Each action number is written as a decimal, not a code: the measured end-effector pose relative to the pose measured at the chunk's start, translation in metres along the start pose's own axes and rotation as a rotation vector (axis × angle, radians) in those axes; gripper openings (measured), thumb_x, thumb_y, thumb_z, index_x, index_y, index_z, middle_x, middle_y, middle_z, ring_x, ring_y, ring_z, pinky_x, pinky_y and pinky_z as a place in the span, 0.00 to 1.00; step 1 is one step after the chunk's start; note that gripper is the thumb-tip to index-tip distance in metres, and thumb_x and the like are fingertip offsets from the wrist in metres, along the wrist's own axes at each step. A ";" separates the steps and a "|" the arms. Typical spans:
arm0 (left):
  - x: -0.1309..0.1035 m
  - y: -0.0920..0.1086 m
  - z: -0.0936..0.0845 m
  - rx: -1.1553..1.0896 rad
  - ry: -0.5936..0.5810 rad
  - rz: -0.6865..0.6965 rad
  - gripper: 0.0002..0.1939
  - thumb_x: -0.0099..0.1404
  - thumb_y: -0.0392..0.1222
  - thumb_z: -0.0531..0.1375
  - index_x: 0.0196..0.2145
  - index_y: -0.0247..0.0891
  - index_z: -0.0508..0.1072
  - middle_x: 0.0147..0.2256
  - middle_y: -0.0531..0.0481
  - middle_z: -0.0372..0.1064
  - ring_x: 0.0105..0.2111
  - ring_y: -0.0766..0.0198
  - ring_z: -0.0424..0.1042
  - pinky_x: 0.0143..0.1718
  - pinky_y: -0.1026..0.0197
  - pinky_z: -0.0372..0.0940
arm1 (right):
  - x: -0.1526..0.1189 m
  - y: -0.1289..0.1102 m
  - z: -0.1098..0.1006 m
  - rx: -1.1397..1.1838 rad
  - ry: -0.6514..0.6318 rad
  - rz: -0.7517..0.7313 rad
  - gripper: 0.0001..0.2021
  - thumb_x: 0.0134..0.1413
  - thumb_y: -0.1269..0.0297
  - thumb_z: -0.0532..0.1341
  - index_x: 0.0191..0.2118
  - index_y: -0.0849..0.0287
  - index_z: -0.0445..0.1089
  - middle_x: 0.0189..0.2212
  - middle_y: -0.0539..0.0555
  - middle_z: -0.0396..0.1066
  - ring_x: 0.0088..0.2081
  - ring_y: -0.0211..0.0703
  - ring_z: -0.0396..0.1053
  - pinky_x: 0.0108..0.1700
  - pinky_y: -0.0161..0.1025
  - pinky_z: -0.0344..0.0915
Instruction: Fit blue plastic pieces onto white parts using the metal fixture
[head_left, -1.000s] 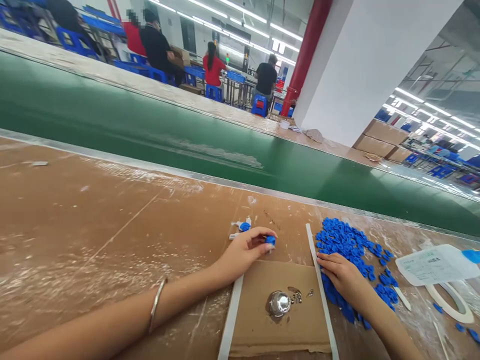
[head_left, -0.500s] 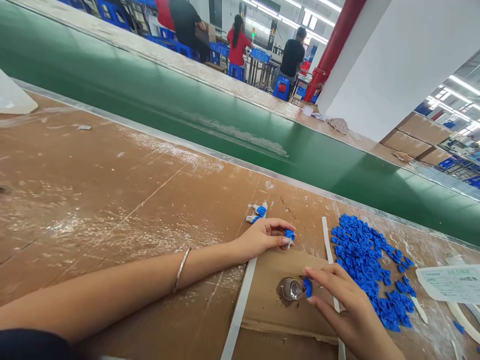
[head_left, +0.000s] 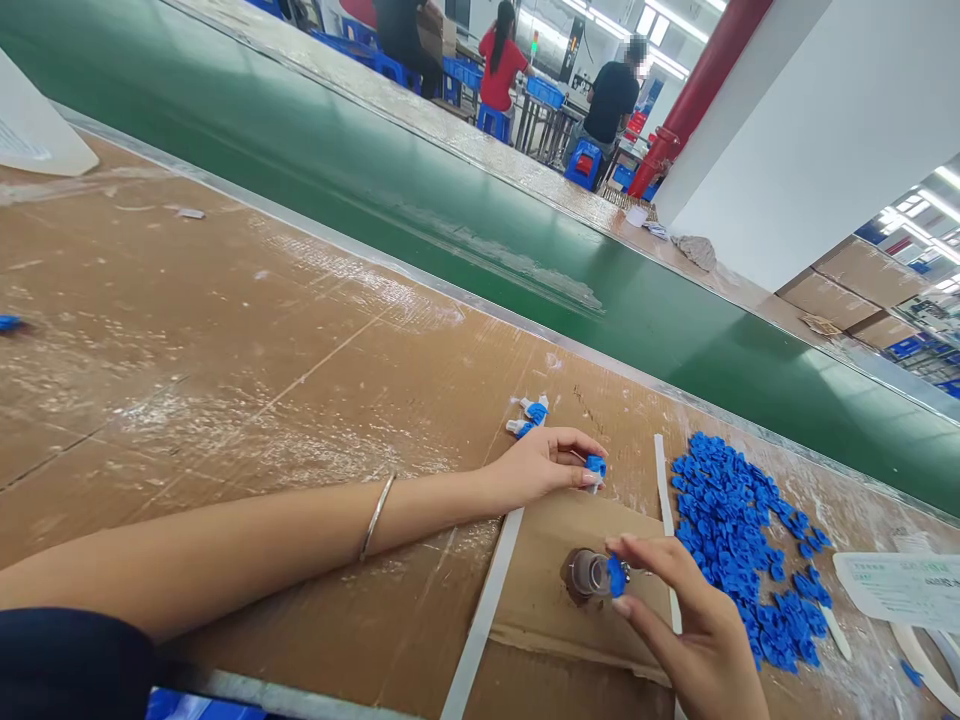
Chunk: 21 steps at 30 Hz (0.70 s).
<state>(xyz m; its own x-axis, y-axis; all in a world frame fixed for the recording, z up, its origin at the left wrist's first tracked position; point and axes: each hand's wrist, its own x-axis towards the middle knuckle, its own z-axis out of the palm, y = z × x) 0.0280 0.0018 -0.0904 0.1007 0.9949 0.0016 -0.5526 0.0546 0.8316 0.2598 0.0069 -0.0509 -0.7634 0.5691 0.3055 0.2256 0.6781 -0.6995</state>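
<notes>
A small blue part (head_left: 616,576) is pinched in the fingertips of the right hand (head_left: 679,625), just beside a round metal fixture (head_left: 586,574). Another blue piece (head_left: 595,466) is gripped by the left hand (head_left: 544,465). A blue parts heap (head_left: 739,535) lies on the worktop (head_left: 225,380), right of both hands.

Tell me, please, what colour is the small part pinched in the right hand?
Blue, seen in the head view.

Blue parts (head_left: 745,545) beside both hands (head_left: 547,466)
</notes>
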 end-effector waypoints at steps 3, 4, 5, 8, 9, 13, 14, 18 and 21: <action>-0.007 0.003 0.012 -0.069 -0.060 -0.034 0.23 0.49 0.44 0.74 0.39 0.32 0.72 0.33 0.47 0.74 0.35 0.62 0.74 0.42 0.60 0.65 | -0.003 0.001 0.003 0.315 0.172 0.127 0.17 0.66 0.59 0.63 0.58 0.44 0.64 0.49 0.51 0.72 0.48 0.37 0.71 0.50 0.26 0.67; -0.011 0.004 0.016 -0.094 -0.083 -0.049 0.23 0.50 0.44 0.74 0.39 0.32 0.72 0.33 0.47 0.73 0.35 0.62 0.74 0.42 0.60 0.65 | -0.004 0.002 0.005 0.395 0.213 0.145 0.19 0.66 0.59 0.63 0.59 0.45 0.63 0.49 0.52 0.71 0.48 0.38 0.71 0.50 0.27 0.67; -0.014 0.004 0.020 -0.115 -0.103 -0.065 0.23 0.50 0.44 0.74 0.39 0.32 0.71 0.33 0.48 0.73 0.35 0.62 0.74 0.42 0.60 0.65 | -0.004 0.003 0.006 0.452 0.251 0.158 0.20 0.65 0.60 0.64 0.59 0.45 0.63 0.49 0.53 0.71 0.48 0.40 0.71 0.49 0.28 0.68; -0.022 0.003 0.030 -0.150 -0.126 -0.103 0.24 0.50 0.43 0.75 0.40 0.33 0.70 0.34 0.49 0.72 0.35 0.63 0.72 0.41 0.61 0.65 | -0.003 0.004 0.012 0.522 0.374 0.170 0.20 0.62 0.61 0.66 0.57 0.49 0.65 0.48 0.57 0.71 0.47 0.45 0.72 0.48 0.34 0.71; -0.024 0.002 0.032 -0.152 -0.127 -0.108 0.25 0.50 0.43 0.75 0.41 0.33 0.70 0.34 0.49 0.72 0.35 0.64 0.72 0.40 0.62 0.64 | -0.002 0.003 0.014 0.534 0.407 0.176 0.19 0.62 0.61 0.67 0.56 0.49 0.66 0.48 0.58 0.72 0.47 0.46 0.72 0.47 0.35 0.72; -0.028 0.000 0.036 -0.159 -0.114 -0.102 0.27 0.49 0.43 0.75 0.42 0.34 0.68 0.36 0.49 0.71 0.34 0.66 0.70 0.38 0.63 0.64 | 0.003 -0.002 0.020 0.539 0.462 0.165 0.15 0.59 0.64 0.69 0.51 0.51 0.70 0.47 0.58 0.72 0.47 0.47 0.72 0.46 0.36 0.73; -0.028 0.000 0.036 -0.159 -0.114 -0.102 0.28 0.49 0.43 0.75 0.42 0.34 0.68 0.37 0.48 0.71 0.34 0.65 0.71 0.39 0.62 0.64 | 0.004 -0.003 0.021 0.525 0.462 0.157 0.14 0.58 0.64 0.69 0.50 0.52 0.71 0.47 0.59 0.72 0.48 0.48 0.72 0.47 0.38 0.73; -0.029 0.000 0.037 -0.160 -0.117 -0.105 0.28 0.48 0.43 0.76 0.42 0.35 0.68 0.38 0.48 0.70 0.35 0.65 0.71 0.38 0.62 0.64 | 0.005 -0.003 0.024 0.455 0.438 0.129 0.10 0.60 0.65 0.68 0.47 0.51 0.74 0.47 0.55 0.72 0.50 0.46 0.70 0.51 0.38 0.70; -0.028 0.000 0.037 -0.164 -0.108 -0.108 0.26 0.47 0.42 0.76 0.40 0.34 0.68 0.36 0.49 0.71 0.34 0.66 0.70 0.37 0.64 0.64 | 0.002 -0.003 0.027 0.300 0.392 0.079 0.10 0.63 0.68 0.64 0.48 0.47 0.73 0.49 0.51 0.71 0.51 0.43 0.68 0.53 0.38 0.68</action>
<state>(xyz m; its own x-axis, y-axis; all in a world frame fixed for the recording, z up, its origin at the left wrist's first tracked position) 0.0560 -0.0295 -0.0693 0.2499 0.9681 -0.0154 -0.6601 0.1820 0.7288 0.2406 -0.0065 -0.0658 -0.4533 0.7843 0.4235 0.0455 0.4949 -0.8678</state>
